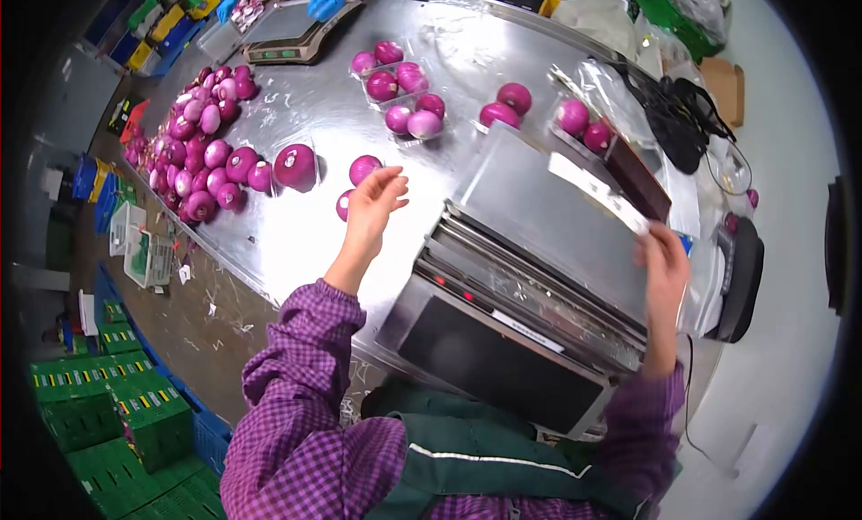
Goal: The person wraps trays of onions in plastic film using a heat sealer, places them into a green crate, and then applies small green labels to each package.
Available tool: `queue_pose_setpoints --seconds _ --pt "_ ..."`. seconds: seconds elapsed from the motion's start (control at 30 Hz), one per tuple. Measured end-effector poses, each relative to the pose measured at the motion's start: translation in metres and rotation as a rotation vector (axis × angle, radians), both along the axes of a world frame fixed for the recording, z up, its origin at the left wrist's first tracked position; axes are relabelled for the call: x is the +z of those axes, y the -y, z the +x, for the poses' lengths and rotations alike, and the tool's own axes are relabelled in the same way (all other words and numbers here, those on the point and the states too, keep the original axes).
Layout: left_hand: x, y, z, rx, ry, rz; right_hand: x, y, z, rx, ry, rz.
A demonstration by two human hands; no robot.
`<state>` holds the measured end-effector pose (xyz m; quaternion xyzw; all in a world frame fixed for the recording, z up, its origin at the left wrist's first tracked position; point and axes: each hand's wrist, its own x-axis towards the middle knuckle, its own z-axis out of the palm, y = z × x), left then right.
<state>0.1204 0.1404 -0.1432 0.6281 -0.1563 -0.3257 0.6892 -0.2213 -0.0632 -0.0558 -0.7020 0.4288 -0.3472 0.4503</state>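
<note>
My left hand [377, 206] is raised over the steel table, fingers loosely bent and apart, with nothing visible in it. Two red onions lie close by it: one onion [365, 169] just beyond the fingers, another [343, 206] partly hidden behind the hand. In front of me stands a film wrapping machine [557, 210] with a flat metal top, rollers and a dark front plate [494, 358]. My right hand [663, 264] is at the machine's right edge, fingers pointing down by the end of a white strip [597, 192]. Those fingers are smeared by motion.
A large heap of red onions [193, 147] covers the table's left side. Clear trays of onions [395, 84] stand at the back, near a scale [301, 30] and another person's blue-gloved hand [327, 1]. Green crates [99, 385] stack at lower left.
</note>
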Motion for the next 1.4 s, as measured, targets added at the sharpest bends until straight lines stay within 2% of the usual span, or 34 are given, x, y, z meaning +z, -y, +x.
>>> queue_pose_setpoints --seconds 0.07,0.13,0.17,0.23,0.37,0.43,0.5,0.53,0.67,0.73,0.8,0.83,0.9,1.0,1.13,1.23,1.4 --pt "-0.023 0.007 0.042 0.043 -0.009 0.025 0.0 0.009 0.093 0.293 0.052 0.141" --pt "-0.038 0.023 0.086 0.064 -0.059 0.018 0.001 0.019 0.179 0.453 0.041 0.239" --pt "-0.037 0.031 0.099 0.112 -0.003 0.078 -0.006 0.025 0.214 0.525 0.051 0.3" --pt "-0.065 0.049 0.144 0.149 0.017 0.112 -0.032 0.045 0.276 0.638 -0.023 0.29" --pt "-0.108 0.096 0.227 0.149 0.063 0.223 -0.097 0.098 0.375 0.607 -0.158 0.234" --pt "-0.119 0.115 0.254 0.137 0.049 0.239 -0.129 0.123 0.414 0.529 -0.444 -0.128" --pt "-0.123 0.129 0.272 -0.01 -0.126 0.289 -0.147 0.133 0.445 0.48 -0.537 -0.185" --pt "-0.126 0.133 0.277 -0.006 -0.126 0.289 -0.155 0.137 0.459 0.433 -0.626 -0.243" --pt "-0.113 0.141 0.273 -0.085 -0.174 0.169 -0.216 0.167 0.499 0.435 -0.607 -0.273" --pt "-0.107 0.143 0.266 -0.083 -0.068 0.072 -0.236 0.177 0.509 0.383 -0.547 0.057" --pt "-0.103 0.144 0.265 -0.103 -0.024 0.039 -0.222 0.173 0.505 0.342 -0.511 0.108" --pt "-0.098 0.145 0.263 -0.097 0.078 0.034 -0.209 0.17 0.5 0.301 -0.475 0.149" --pt "-0.07 0.147 0.253 -0.096 0.215 0.03 -0.183 0.171 0.489 0.293 -0.407 0.144" --pt "-0.024 0.137 0.222 -0.152 0.221 -0.034 -0.131 0.168 0.447 0.319 -0.264 0.138" --pt "0.033 0.115 0.142 -0.311 0.172 -0.113 -0.049 0.145 0.319 0.381 -0.168 0.151" --pt "0.05 0.107 0.064 -0.514 0.041 -0.12 -0.002 0.104 0.2 0.297 -0.27 0.238" --pt "0.05 0.111 -0.064 -0.804 -0.12 -0.056 0.004 0.048 0.021 0.036 -0.293 0.317"
